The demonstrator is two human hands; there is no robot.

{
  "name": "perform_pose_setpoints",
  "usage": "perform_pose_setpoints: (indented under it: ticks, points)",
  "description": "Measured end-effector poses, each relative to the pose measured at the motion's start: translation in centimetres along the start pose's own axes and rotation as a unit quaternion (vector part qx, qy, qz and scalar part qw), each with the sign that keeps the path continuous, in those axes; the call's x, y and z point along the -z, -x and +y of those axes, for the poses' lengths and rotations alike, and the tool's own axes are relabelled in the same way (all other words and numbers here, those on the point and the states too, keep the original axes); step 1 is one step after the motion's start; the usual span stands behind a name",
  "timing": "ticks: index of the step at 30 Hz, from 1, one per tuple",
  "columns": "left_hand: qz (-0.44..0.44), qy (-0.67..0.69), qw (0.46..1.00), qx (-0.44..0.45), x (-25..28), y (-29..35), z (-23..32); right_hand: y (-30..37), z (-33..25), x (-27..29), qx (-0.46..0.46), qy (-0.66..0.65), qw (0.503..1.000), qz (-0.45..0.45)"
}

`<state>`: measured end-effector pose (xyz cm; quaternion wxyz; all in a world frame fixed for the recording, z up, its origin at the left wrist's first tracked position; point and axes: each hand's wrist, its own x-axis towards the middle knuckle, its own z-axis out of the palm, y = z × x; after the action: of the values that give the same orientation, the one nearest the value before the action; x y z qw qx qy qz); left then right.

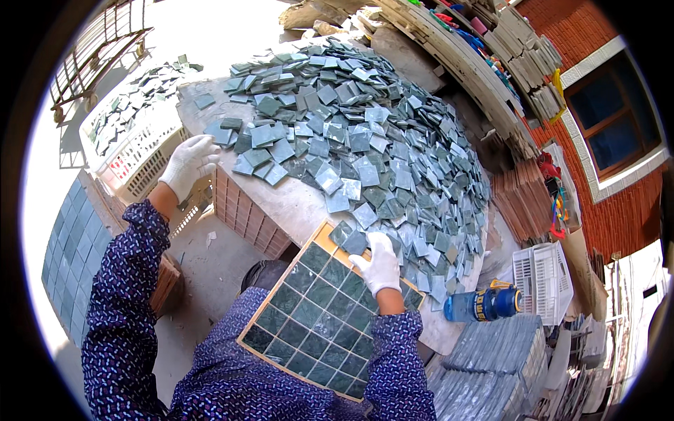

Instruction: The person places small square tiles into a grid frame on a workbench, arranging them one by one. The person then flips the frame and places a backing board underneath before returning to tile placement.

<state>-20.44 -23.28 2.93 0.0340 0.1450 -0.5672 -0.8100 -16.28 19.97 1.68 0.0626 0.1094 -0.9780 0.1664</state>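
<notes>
A wooden-framed tray (281,298) leans tilted against my lap, with rows of square dark green stone tiles (307,313) filling most of its grid. My right hand (380,265), in a white glove, is at the tray's far edge, thumb and fingers closed on a loose green tile (356,243). Another tile (341,232) lies beside that one over the bare strip of the frame. My left hand (189,165), also gloved, is raised over the table's left edge, fingers stretched out with nothing seen in them. It is between the white crate and the loose tiles.
A large heap of loose tiles (358,133) covers the table (309,203). At left stand a white crate (144,165) of tile pieces and a tiled panel (74,256). A blue bottle (481,304), stacked grey tile sheets (495,351) and white baskets (544,281) are at right.
</notes>
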Motion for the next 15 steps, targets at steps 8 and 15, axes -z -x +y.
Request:
perform_pose_setpoints:
  ticks: [8, 15]
  points:
    - [-0.314, -0.469, 0.768, -0.303, -16.3, 6.0, -8.8, 0.9, 2.0, 0.2, -0.093, -0.126, 0.985, -0.077]
    - [-0.354, -0.605, 0.651, -0.293, -19.7, 3.4, -11.6, 1.4, 3.0, 2.3, -0.199, -0.358, 0.908, -0.090]
